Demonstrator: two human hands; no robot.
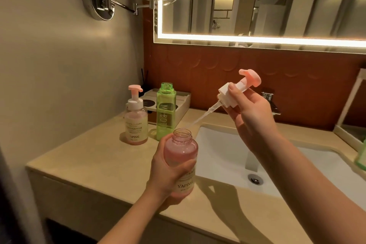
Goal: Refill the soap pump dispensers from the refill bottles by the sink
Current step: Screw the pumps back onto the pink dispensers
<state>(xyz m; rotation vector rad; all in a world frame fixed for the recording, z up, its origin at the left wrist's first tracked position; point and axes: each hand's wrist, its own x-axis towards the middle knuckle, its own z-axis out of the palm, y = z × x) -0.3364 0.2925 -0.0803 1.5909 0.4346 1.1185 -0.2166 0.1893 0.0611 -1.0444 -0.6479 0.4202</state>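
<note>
L hand [168,170] grips open pink bottle [181,156] (tilted); R hand [249,109] pinches pump head [240,87].

Dim, warm amber cast overall. Main source: lit strip [257,38] edging the wall mirror [277,6], blown out to white. Soft arm shadows on the countertop [95,156] in front of the sink [223,156]. Pink bottle [181,150] glows translucent; pump head [250,77] soft-edged. Glare on chrome mirror mount [101,0]. Wide-angle bending at the edges; lower-left corner near black.

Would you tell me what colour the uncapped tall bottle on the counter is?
The tall bottle is translucent green; the head view shows it best.
</note>
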